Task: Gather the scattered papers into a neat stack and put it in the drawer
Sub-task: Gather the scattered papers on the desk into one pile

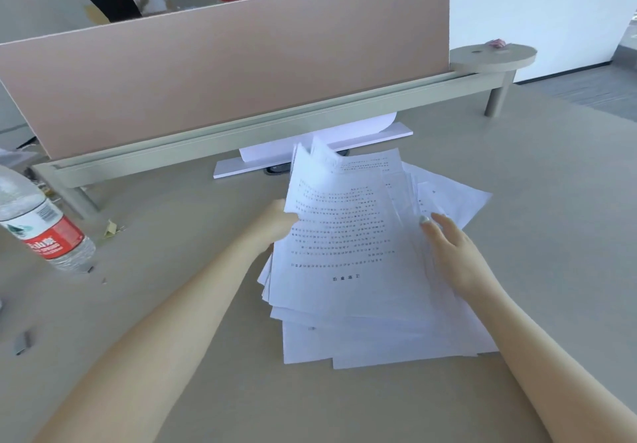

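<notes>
A loose pile of white printed papers (344, 242) lies on the beige desk (193, 222), fanned out with edges uneven. My left hand (275, 225) grips the pile's left edge, and the far corners of the top sheets curl upward. My right hand (451, 249) rests flat on the right side of the pile, fingers spread and pointing away from me. More sheets (458, 198) stick out to the far right beneath the top ones. No drawer is in view.
A plastic water bottle (41, 222) with a red label stands at the left. A pink divider panel (224, 74) runs along the desk's far edge, with a white monitor base (310, 153) under it. Small scraps and a clip (22, 341) lie at the left. People stand behind the divider.
</notes>
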